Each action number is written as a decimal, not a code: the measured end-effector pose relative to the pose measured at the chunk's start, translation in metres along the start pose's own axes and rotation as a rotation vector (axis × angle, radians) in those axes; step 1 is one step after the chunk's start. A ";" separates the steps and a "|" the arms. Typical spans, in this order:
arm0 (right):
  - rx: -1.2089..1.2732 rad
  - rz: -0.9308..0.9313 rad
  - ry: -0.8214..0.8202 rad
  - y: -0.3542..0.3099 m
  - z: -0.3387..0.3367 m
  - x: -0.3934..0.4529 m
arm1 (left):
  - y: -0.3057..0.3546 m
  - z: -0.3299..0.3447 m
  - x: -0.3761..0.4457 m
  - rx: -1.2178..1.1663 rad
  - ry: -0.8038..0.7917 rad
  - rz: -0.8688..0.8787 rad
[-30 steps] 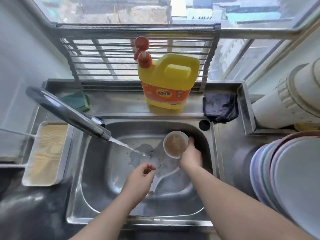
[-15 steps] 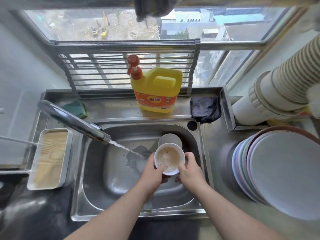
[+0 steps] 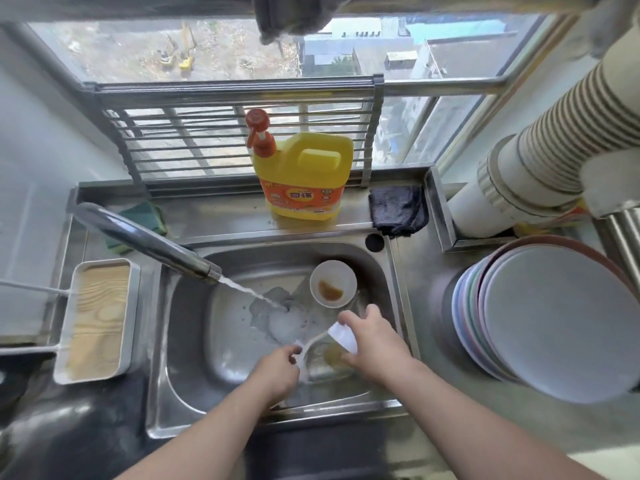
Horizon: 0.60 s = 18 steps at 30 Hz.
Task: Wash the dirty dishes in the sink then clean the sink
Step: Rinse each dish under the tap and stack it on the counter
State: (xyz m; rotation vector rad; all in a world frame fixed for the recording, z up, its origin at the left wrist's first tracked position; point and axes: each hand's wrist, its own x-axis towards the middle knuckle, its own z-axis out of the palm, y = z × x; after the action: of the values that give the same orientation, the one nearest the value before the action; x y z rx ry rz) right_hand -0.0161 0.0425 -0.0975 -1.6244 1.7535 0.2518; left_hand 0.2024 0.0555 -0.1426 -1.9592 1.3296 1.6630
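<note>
- Window (image 3: 214, 53) spans the back wall; daylight comes through it, with open ground, what look like yellow excavators (small, blurry) and low buildings outside.
- Metal slatted rack (image 3: 239, 140) stands upright against the window's lower part.
- Dark cloth (image 3: 294, 15) hangs at the top edge, in front of the glass.
- Plain pale wall (image 3: 38, 150) on the left.
- Steel ledge (image 3: 214, 216) runs below the rack, with a raised steel lip at its right end.
- Dark glossy surface (image 3: 79, 431) at lower left, reflecting light.
- Ribbed duct (image 3: 568, 133) slants down from upper right into a white collar.
- Grey surface (image 3: 429, 278) lies to the right.
</note>
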 end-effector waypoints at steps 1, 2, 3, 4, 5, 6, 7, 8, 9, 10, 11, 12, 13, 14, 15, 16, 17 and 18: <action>-0.062 -0.006 0.022 -0.007 0.004 0.000 | -0.005 -0.005 0.001 0.025 0.019 -0.011; -0.100 -0.003 0.047 -0.011 0.007 0.000 | -0.010 -0.010 0.002 0.044 0.038 -0.013; -0.122 0.007 0.079 -0.015 0.009 0.000 | -0.014 -0.014 0.003 0.054 0.055 -0.012; -0.129 0.022 0.120 -0.017 0.011 -0.001 | -0.017 -0.018 0.004 0.058 0.068 -0.012; -0.119 0.038 0.167 -0.019 0.012 -0.001 | -0.020 -0.022 0.004 0.059 0.076 -0.014; -0.091 0.057 0.213 -0.020 0.013 -0.002 | -0.022 -0.025 0.006 0.057 0.080 -0.015; -0.042 0.088 0.251 -0.021 0.013 -0.003 | -0.023 -0.028 0.006 0.053 0.082 -0.014; 0.033 0.129 0.281 -0.021 0.014 -0.004 | -0.023 -0.031 0.007 0.047 0.083 -0.008; 0.138 0.175 0.306 -0.022 0.015 -0.006 | -0.022 -0.034 0.007 0.035 0.088 0.001; 0.262 0.219 0.328 -0.022 0.015 -0.008 | -0.022 -0.037 0.007 0.021 0.096 0.014; 0.385 0.255 0.343 -0.024 0.015 -0.010 | -0.021 -0.040 0.008 0.003 0.107 0.027; 0.498 0.285 0.346 -0.026 0.015 -0.011 | -0.020 -0.043 0.009 -0.019 0.116 0.034; 0.603 0.314 0.338 -0.029 0.015 -0.013 | -0.020 -0.046 0.011 -0.037 0.124 0.038; 0.700 0.348 0.329 -0.033 0.015 -0.014 | -0.021 -0.048 0.012 -0.045 0.130 0.041; 0.779 0.382 0.326 -0.035 0.015 -0.014 | -0.021 -0.048 0.013 -0.041 0.135 0.045; 0.836 0.407 0.333 -0.038 0.016 -0.015 | -0.022 -0.047 0.014 -0.031 0.138 0.051; 0.871 0.421 0.345 -0.039 0.016 -0.015 | -0.022 -0.045 0.016 -0.019 0.136 0.058; 0.883 0.428 0.353 -0.040 0.017 -0.016 | -0.022 -0.042 0.018 0.003 0.123 0.066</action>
State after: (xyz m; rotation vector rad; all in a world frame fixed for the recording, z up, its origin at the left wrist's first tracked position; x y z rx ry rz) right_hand 0.0264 0.0573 -0.0870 -0.6739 2.0352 -0.5828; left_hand 0.2451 0.0304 -0.1526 -2.0670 1.4547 1.5907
